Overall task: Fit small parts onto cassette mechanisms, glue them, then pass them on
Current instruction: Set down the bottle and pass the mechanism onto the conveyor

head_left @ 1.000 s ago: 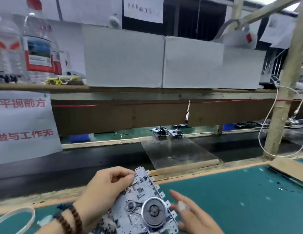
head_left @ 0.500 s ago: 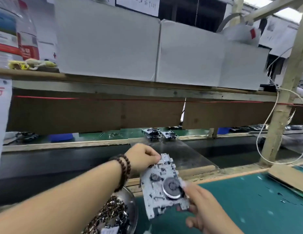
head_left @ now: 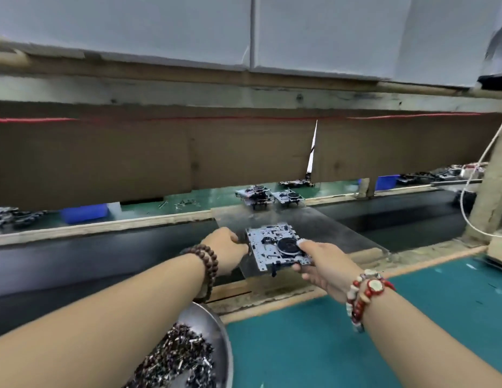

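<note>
The fingers [head_left: 238,238] of the left hand [head_left: 229,249] are curled round the left edge of the cassette mechanism [head_left: 278,247], and the right hand [head_left: 324,263] grips its near right corner, with the thumb laid against the black flywheel [head_left: 287,245] and the other fingers tucked underneath. The mechanism is held flat, metal face up, above the clear plastic sheet [head_left: 336,231] that bridges the dark conveyor belt [head_left: 104,256] beyond the far edge of the green desk [head_left: 412,317].

The step in hand is judged to be the passing-on. It would be done well if the mechanism were kept level, carried a little further out and set down gently on the sheet, not dropped, so that a freshly glued part is not jarred loose. Pressure on the flywheel should be kept light. Both grips are best released together, once the plate is fully supported. It should be pushed clear of the two mechanisms [head_left: 268,196] already resting at the sheet's far end, so that none is knocked.

At the near left corner of the desk, a metal bowl [head_left: 213,326] of small parts [head_left: 174,357] stands under the left forearm.
</note>
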{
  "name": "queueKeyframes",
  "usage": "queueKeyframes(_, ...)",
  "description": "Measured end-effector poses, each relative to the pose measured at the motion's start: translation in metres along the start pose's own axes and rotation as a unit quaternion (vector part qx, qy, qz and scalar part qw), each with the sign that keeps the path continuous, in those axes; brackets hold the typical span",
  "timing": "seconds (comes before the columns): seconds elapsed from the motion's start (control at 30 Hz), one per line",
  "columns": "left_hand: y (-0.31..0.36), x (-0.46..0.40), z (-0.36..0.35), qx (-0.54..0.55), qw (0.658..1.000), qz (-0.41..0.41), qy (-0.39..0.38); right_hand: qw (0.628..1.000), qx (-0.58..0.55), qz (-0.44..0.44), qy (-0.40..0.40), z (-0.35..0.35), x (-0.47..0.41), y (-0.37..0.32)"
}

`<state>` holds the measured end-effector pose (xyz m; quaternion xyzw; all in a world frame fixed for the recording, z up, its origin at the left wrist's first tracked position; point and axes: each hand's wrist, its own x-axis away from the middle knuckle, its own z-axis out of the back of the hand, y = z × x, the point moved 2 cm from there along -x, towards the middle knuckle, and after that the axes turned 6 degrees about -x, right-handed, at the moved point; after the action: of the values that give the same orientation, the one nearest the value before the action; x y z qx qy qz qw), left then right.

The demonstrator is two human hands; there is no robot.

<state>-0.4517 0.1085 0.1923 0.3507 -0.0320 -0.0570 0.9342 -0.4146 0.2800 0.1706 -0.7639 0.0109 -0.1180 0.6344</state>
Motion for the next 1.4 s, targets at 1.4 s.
queueKeyframes(1.4, -0.047, 0.238, -0.014, -0.216, 0.970, -0.056, -0.100, 0.916, 0.377, -0.042, -0.131, -0.014, 0.178, 0.067)
